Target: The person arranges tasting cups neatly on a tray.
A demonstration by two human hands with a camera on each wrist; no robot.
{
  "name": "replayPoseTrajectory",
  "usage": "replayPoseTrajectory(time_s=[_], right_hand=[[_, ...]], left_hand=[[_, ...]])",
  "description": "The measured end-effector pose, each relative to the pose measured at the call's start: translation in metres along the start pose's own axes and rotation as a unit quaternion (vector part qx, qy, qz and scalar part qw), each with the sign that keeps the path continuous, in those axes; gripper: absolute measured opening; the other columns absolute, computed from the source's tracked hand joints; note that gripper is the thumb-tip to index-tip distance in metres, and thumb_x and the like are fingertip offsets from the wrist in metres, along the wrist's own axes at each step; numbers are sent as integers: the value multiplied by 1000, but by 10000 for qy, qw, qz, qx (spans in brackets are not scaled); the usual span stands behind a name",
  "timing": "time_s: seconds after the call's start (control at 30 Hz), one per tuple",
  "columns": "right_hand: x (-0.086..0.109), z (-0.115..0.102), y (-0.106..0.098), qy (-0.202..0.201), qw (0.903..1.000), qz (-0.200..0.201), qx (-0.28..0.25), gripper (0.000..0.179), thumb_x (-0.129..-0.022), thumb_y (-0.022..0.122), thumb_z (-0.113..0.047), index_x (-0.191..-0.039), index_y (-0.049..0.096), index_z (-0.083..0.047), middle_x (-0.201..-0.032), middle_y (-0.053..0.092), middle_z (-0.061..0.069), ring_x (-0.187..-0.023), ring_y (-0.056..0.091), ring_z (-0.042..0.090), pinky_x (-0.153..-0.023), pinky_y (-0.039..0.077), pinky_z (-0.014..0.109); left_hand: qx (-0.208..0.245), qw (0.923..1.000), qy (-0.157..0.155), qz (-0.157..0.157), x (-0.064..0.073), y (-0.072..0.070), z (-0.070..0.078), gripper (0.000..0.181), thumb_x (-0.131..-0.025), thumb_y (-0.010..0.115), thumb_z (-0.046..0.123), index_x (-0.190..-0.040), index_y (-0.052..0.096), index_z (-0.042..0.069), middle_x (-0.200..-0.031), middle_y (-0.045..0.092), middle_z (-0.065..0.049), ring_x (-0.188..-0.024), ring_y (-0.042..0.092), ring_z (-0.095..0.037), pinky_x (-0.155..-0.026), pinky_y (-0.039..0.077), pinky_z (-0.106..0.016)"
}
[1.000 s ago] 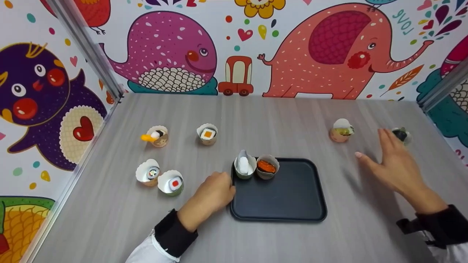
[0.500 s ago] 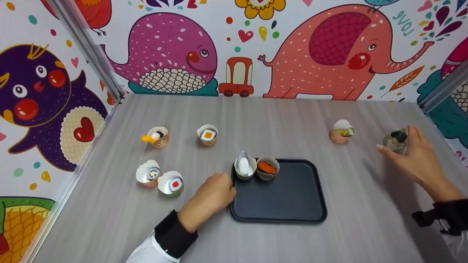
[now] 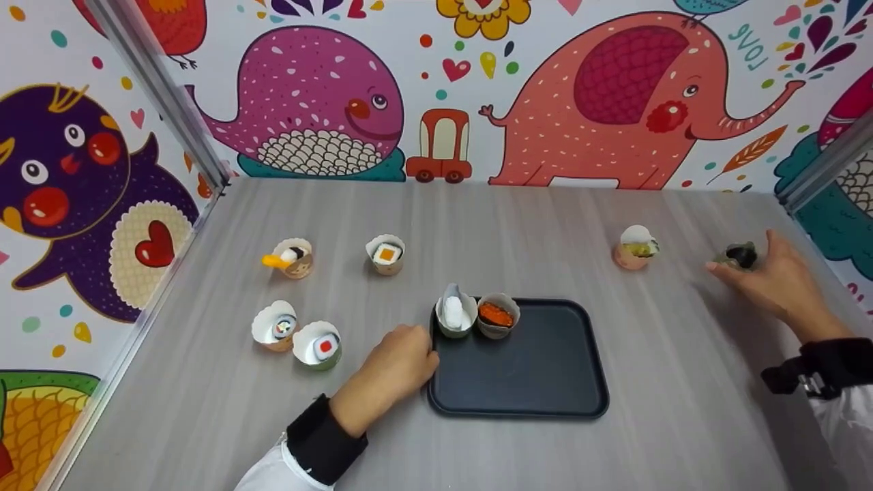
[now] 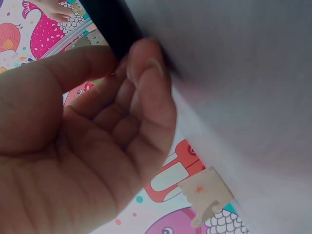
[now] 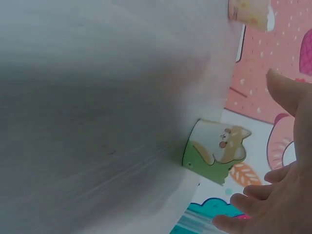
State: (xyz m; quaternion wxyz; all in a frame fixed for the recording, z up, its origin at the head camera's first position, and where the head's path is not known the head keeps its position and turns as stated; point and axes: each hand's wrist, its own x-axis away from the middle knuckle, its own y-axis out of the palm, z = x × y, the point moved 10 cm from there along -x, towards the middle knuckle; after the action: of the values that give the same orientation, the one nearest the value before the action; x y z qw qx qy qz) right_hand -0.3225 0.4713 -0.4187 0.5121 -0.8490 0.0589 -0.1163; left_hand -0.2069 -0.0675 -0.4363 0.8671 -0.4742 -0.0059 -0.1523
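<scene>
Tray (image 3: 518, 378) lies flat on the desk (image 3: 204, 409), near the middle of the head view. Left hand (image 3: 402, 358) is at its left edge: fingers curled, the dark rim pinched between thumb and forefinger, as the left wrist view shows. Close together at the tray's far left corner stand a white-filled cup (image 3: 458, 329) and an orange-topped cup (image 3: 498, 329). Right hand (image 3: 784, 279) is well apart from the tray, at the far right of the desk: thumb and fingers spread wide, nothing held. Between thumb and fingers, in the head view, sits the green-based cup (image 5: 214, 151) with a dark filling; the right wrist view puts it on the desk, apparently clear of the fingers, though light thumb contact cannot be ruled out. Pink cup (image 3: 631, 259) stands near, to its left; four more cups (image 3: 389, 267) stand left of the tray. Step in hand, as judged: reach for the green-based cup, no grip made. Next move would call for thumb and fingers closing lightly on the cup wall, which looks papery and may crumple, keeping it upright so the filling stays in.
</scene>
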Motion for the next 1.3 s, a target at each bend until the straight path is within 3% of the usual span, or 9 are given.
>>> replayPoseTrajectory(time_s=[0.23,0.5,0.9,1.13,1.3], right_hand=[[-12,16,8,154,9986,-367,-346,137,-86,70,-73,-156,-6,17,-160,3,45,-143,14,64,-112,17,77],[-18,20,17,-70,9916,-924,-902,127,-92,74,-59,-155,-5,18,-152,15,50,-132,25,60,-111,22,77],[-23,25,16,-128,9946,-603,-831,119,-95,70,-56,-154,2,21,-148,22,49,-127,33,57,-109,30,72],[-20,29,7,343,9963,-90,-783,117,-94,75,-50,-157,2,17,-152,19,49,-132,31,59,-111,30,72],[-14,21,0,336,9959,31,-841,114,-96,70,-52,-157,3,16,-155,17,48,-134,28,59,-113,27,72]], left_hand=[[65,9999,-57,-82,1,2,-1,47,-96,68,6,-58,41,15,-60,44,1,-54,45,-16,-52,35,-31],[68,9999,-52,-78,1,0,-1,48,-95,68,6,-56,42,16,-60,46,1,-54,45,-16,-53,37,-32],[-44,10000,53,68,2,-3,1,48,-92,69,4,-55,40,16,-60,46,1,-56,45,-17,-53,37,-34],[-27,9999,-114,-64,1,0,-2,47,-94,68,6,-56,41,16,-61,45,1,-56,44,-16,-53,36,-33],[1,9998,-137,-142,0,2,-2,47,-96,67,6,-57,41,15,-60,42,2,-55,42,-15,-52,34,-31]])
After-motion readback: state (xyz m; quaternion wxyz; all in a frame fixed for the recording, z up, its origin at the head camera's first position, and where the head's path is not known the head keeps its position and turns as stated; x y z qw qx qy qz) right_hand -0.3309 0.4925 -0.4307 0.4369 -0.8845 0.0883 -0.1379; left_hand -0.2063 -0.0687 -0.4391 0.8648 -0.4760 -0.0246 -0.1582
